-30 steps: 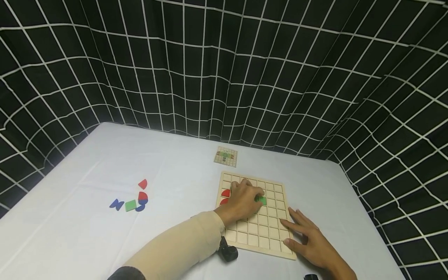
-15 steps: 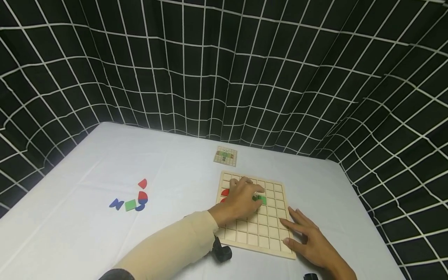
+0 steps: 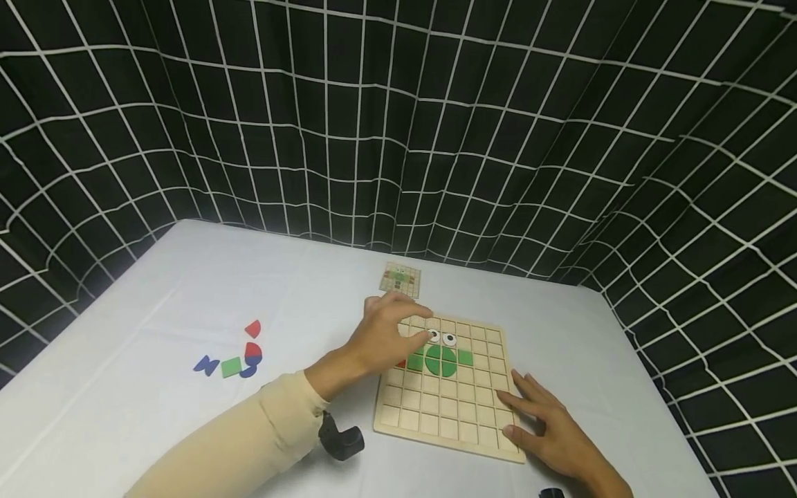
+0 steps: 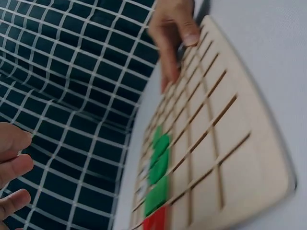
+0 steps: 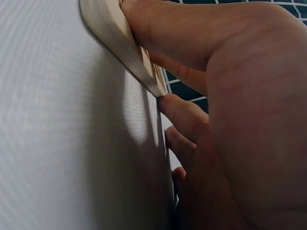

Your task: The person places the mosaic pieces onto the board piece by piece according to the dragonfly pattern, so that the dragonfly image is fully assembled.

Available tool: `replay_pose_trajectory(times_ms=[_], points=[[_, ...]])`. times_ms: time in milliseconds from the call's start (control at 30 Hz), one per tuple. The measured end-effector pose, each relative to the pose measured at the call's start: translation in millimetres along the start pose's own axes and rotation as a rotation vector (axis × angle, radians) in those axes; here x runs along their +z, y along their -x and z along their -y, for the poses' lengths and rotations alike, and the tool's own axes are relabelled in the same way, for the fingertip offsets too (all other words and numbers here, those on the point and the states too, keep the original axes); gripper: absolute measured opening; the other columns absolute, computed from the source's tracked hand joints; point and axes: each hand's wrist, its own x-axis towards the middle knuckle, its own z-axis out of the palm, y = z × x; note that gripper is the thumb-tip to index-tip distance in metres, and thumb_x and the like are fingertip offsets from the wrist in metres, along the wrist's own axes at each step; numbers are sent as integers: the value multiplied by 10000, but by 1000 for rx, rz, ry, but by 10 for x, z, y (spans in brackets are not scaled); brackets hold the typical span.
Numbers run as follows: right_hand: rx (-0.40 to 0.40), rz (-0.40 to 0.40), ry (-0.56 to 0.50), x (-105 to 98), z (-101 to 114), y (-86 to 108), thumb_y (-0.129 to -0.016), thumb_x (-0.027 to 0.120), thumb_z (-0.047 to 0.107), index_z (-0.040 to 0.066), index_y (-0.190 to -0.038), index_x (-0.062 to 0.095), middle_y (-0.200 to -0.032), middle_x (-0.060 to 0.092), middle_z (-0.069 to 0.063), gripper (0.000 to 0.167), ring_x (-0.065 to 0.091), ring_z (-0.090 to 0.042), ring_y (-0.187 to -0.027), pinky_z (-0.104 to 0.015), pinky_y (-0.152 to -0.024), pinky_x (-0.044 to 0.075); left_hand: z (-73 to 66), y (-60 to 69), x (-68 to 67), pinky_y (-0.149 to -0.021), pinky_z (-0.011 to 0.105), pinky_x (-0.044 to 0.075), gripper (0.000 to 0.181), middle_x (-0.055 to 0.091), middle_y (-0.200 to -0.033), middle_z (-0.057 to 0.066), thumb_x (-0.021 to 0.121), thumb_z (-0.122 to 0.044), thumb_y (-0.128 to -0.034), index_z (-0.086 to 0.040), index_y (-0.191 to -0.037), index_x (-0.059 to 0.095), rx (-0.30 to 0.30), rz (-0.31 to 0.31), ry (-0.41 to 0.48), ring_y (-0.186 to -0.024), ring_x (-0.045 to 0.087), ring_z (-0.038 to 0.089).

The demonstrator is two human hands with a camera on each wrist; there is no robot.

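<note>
My left hand (image 3: 381,337) hovers over the left side of the wooden grid board (image 3: 445,415), thumb and fingers apart, with nothing between them. Green quarter pieces (image 3: 441,362) form a circle on the board, with green squares (image 3: 465,357) at its sides. Two white eye pieces (image 3: 450,339) sit above the circle. Red pieces (image 4: 156,219) at the left are mostly hidden by my left hand in the head view. My right hand (image 3: 551,425) rests on the board's right edge, its thumb (image 5: 168,28) on top and fingers extended along the side.
To the left on the white cloth lie loose red pieces (image 3: 252,328), blue pieces (image 3: 202,363) and a green square (image 3: 231,366). Behind the board is a small pattern card (image 3: 400,277). A black gridded curtain (image 3: 349,138) surrounds the table.
My left hand has lifted off the pieces and moved left, uncovering the green circle and the eye pieces. My right hand has stayed at the board's edge.
</note>
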Motion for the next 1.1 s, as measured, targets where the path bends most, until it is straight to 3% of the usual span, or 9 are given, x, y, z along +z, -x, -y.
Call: replay_pose_trajectory(times_ms=[233, 567, 867, 967, 1100], points=[[40, 11, -5, -21, 15, 2, -814, 808, 381, 144, -1274, 706, -1542, 402, -193, 527, 232, -523, -1423, -769, -1027, 189, 20, 79, -375, -912, 524, 335, 279, 723, -1050, 42, 809, -80, -793, -52, -1066, 756, 20, -92, -31, -1086, 596, 216], [30, 15, -14, -17, 4, -4, -811, 813, 367, 153, -1281, 703, -1546, 396, -192, 528, 227, -525, -1424, -768, -1028, 191, 62, 237, -722, -878, 561, 337, 290, 726, -1007, 42, 834, -69, -780, -63, -1061, 766, 16, -167, -84, -1082, 603, 244], [17, 3, -19, -25, 15, -8, -809, 818, 355, 141, -1275, 706, -1538, 405, -201, 525, 232, -532, -1418, -773, -1018, 198, 185, 487, -1050, -882, 590, 349, 293, 725, -1015, 59, 816, 16, -755, -55, -1036, 773, -13, -245, -139, -1082, 602, 288], [17, 3, -19, -20, 13, 1, -810, 818, 354, 131, -1274, 705, -1535, 405, -210, 527, 231, -537, -1416, -772, -1017, 200, 209, 570, -1191, -890, 548, 368, 296, 714, -1044, 94, 809, 36, -748, -51, -1028, 773, -33, -278, -155, -1086, 605, 311], [16, 2, -26, -13, 12, 6, -813, 818, 350, 121, -1273, 704, -1531, 406, -218, 527, 230, -540, -1415, -771, -1018, 202, 233, 698, -1369, -868, 473, 442, 287, 693, -1092, 133, 792, 53, -764, -48, -1033, 773, -115, -319, -177, -1098, 609, 319]])
